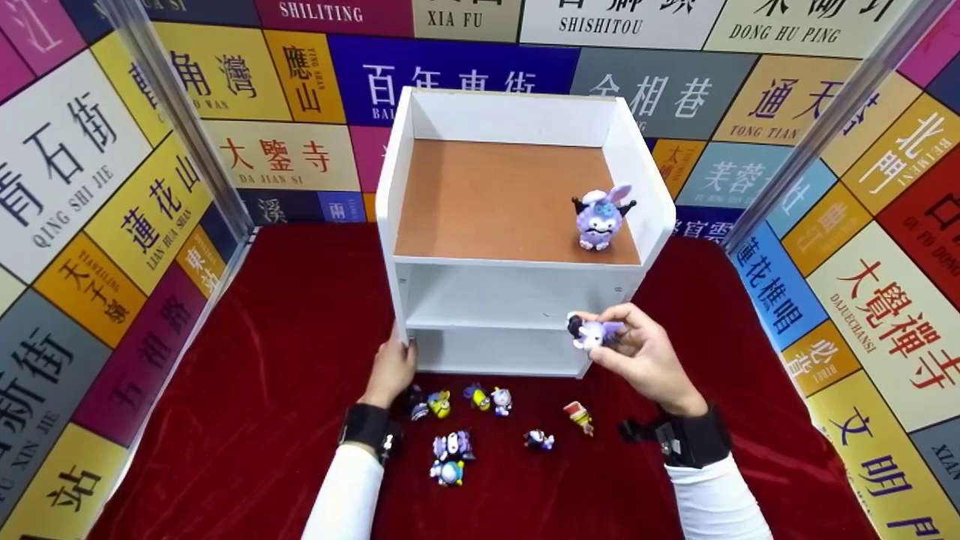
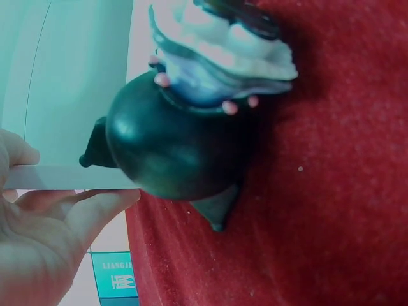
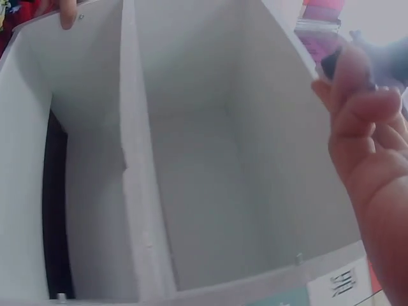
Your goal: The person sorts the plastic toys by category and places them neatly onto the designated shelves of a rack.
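Note:
My right hand pinches a small purple-and-white figurine with a dark part, in front of the shelf's right side. In the right wrist view my fingers partly hide that figurine. My left hand grips the lower left side panel of the white shelf unit. The left wrist view shows the thumb and fingers on either side of the panel's edge. Beside that hand lies a dark, round-headed figurine with pointed ears. A fluffy purple figurine with a long ear stands on the shelf's brown top, near its right wall.
Several small figurines lie on the dark red cloth before the shelf, among them a yellow one, a purple-and-black one and a red-and-yellow one. Panels with printed signs and clear posts surround the area.

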`<state>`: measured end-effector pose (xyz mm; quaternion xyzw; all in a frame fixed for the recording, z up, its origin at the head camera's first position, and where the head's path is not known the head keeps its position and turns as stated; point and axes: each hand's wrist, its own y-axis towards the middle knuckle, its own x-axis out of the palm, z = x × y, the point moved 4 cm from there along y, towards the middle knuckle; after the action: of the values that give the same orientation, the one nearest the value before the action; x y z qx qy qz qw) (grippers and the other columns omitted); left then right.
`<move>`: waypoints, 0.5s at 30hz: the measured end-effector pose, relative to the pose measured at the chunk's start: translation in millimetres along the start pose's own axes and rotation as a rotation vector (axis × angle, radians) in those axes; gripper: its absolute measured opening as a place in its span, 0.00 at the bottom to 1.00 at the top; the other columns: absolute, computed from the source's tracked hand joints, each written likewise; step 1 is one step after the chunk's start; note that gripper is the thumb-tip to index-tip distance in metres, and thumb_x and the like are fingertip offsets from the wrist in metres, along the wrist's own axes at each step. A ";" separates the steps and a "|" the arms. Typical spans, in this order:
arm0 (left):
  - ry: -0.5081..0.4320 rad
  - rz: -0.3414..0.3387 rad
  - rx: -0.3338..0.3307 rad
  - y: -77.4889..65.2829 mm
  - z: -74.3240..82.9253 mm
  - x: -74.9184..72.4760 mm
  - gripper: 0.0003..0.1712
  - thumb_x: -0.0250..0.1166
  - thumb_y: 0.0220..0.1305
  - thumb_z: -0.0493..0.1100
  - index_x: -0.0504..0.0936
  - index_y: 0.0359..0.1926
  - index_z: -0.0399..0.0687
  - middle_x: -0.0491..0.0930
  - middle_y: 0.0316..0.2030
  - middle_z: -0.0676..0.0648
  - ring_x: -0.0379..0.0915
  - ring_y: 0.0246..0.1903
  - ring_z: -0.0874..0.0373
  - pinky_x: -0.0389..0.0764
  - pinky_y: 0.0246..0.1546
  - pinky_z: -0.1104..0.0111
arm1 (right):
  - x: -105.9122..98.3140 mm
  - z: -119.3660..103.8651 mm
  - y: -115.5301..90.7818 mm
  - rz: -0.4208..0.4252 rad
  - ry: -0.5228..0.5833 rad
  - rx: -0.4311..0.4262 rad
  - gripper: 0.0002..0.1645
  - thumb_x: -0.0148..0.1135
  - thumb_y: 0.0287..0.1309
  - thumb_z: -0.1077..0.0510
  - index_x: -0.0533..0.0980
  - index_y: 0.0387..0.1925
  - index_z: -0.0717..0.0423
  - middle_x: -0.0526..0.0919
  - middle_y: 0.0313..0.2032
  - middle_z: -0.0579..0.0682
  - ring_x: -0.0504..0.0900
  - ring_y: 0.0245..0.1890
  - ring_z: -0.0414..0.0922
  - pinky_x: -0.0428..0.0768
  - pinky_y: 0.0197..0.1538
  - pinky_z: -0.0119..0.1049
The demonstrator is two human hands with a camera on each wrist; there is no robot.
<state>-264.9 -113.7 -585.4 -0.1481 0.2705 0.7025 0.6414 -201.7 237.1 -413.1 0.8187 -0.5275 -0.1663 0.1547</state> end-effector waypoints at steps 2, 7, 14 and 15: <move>0.002 0.005 0.007 -0.3 -0.3 0.2 0.30 0.54 0.71 0.34 0.61 0.72 0.40 0.84 0.40 0.27 0.80 0.22 0.44 0.83 0.23 0.54 | 0.5 -6.5 3.7 0.025 -0.031 -0.046 0.19 0.60 0.54 0.81 0.68 0.47 0.78 0.85 0.56 0.50 0.86 0.51 0.41 0.85 0.49 0.28; 0.002 0.020 0.042 -0.2 -0.1 0.4 0.29 0.54 0.71 0.33 0.63 0.71 0.39 0.84 0.41 0.26 0.81 0.24 0.41 0.84 0.25 0.52 | -0.8 -30.1 15.9 0.066 -0.103 -0.176 0.19 0.61 0.50 0.83 0.73 0.46 0.78 0.81 0.48 0.56 0.85 0.43 0.42 0.87 0.44 0.30; -0.011 0.000 0.021 -0.5 -1.3 0.6 0.32 0.53 0.71 0.33 0.59 0.74 0.41 0.82 0.49 0.25 0.83 0.27 0.38 0.86 0.26 0.53 | 1.4 -71.8 42.3 0.110 -0.287 -0.309 0.22 0.64 0.46 0.84 0.76 0.46 0.77 0.82 0.43 0.55 0.82 0.38 0.40 0.83 0.40 0.26; -0.013 -0.002 0.020 -0.8 -1.6 0.7 0.32 0.53 0.71 0.33 0.58 0.74 0.41 0.81 0.51 0.25 0.83 0.28 0.37 0.86 0.26 0.53 | 3.0 -76.3 46.9 0.112 -0.351 -0.326 0.22 0.65 0.45 0.83 0.77 0.46 0.75 0.83 0.42 0.55 0.81 0.37 0.39 0.82 0.38 0.25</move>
<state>-264.4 -114.0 -587.3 -0.1373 0.2731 0.7002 0.6452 -205.4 221.7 -325.0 0.7108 -0.5571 -0.3800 0.1998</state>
